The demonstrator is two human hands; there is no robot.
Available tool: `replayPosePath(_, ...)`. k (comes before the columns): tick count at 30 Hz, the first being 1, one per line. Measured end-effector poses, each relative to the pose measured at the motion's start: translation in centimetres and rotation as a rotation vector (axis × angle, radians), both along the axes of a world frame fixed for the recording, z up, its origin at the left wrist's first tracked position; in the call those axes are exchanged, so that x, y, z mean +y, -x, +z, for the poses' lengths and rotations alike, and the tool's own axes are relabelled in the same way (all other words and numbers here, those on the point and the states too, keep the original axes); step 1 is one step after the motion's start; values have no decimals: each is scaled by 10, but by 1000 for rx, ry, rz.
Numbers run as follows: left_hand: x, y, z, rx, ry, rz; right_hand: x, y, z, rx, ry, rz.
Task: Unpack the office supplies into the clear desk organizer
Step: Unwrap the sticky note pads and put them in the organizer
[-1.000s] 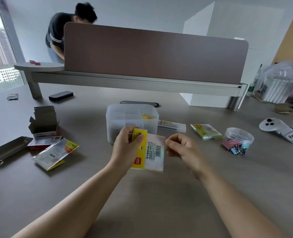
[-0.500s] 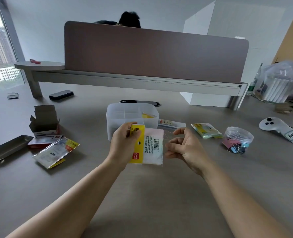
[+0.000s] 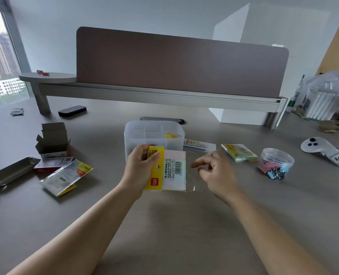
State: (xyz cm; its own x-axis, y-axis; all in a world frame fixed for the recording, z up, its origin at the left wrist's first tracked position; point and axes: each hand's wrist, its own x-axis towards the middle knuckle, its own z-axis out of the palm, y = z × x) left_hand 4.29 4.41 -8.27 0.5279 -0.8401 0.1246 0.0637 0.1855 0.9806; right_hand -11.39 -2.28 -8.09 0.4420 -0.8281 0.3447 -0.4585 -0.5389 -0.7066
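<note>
My left hand [image 3: 138, 169] grips a pack of sticky notes [image 3: 173, 169] by its yellow label end; the pink pad with a barcode sticks out to the right. Beside it, my right hand [image 3: 216, 173] pinches the clear wrapper [image 3: 192, 181], which is drawn out to the right of the pad. Both hands hover just in front of the clear desk organizer [image 3: 136, 135], whose right compartment holds a yellow item [image 3: 171, 135].
Right of the organizer lie a long refill box [image 3: 199, 144], another sticky-note pack [image 3: 239, 155], a tub of binder clips [image 3: 274, 163] and a white controller [image 3: 325, 151]. At the left lie an open carton [image 3: 52, 141], an empty packet [image 3: 65, 177] and a metal tray [image 3: 11, 171].
My right hand has drawn the clear wrapper rightwards off the pink pad. The person behind the divider has dropped out of sight.
</note>
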Motion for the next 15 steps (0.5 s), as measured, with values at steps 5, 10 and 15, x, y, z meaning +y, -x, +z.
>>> replayPosePath(5, 0, 5, -2, 12, 30, -37, 4, -2, 2, -166, -370, 92)
replayPosePath(10, 0, 8, -2, 18, 23, -96, 4, -6, 2, -397, -566, 88)
replayPosePath(15, 0, 5, 0, 42, 24, -87, 3, -11, 4, -419, -618, 69)
